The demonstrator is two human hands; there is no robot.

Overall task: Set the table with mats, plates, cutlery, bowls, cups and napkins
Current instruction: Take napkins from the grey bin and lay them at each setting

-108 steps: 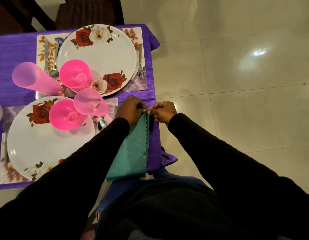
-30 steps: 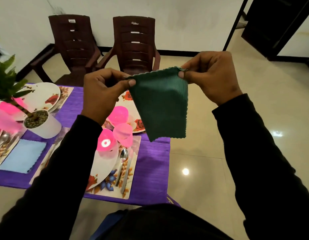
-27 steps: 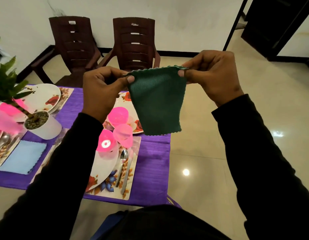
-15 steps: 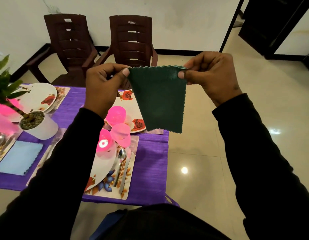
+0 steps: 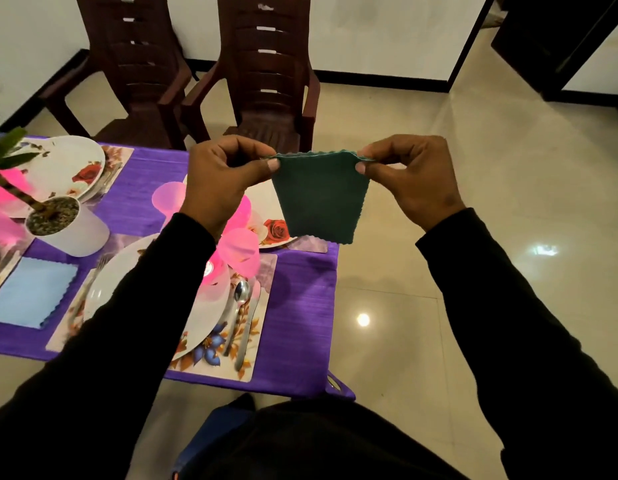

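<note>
Table (image 5: 300, 306) draped in purple cloth fills the lower left, seen from above by a person standing at its near right corner. Two dark brown chairs (image 5: 269, 74) stand side by side beyond it on a glossy pale tiled floor (image 5: 508, 168). On the cloth lie floral mats (image 5: 255, 344), each under a white plate (image 5: 203, 317) with a rose print. A second plate (image 5: 266, 209) sits farther back, and a third (image 5: 65, 168) at the far left. Pink cups (image 5: 240, 251) stand on the nearer plates, partly hidden by the left sleeve. A white pot (image 5: 68, 226) with a green plant stands between the settings. A pale blue napkin (image 5: 30, 292) lies flat near the left edge. A spoon (image 5: 240, 303) and knife (image 5: 248, 327) rest on the near mat, right of the plate; a fork (image 5: 93, 278) lies on its left.

Held up in the air, above the table's right edge, is a dark green napkin (image 5: 319, 199) with scalloped edges, hanging folded. The left hand (image 5: 224, 181) pinches its top left corner between thumb and forefinger, and the right hand (image 5: 411, 174) pinches the top right corner the same way, stretching the top edge taut between them.
</note>
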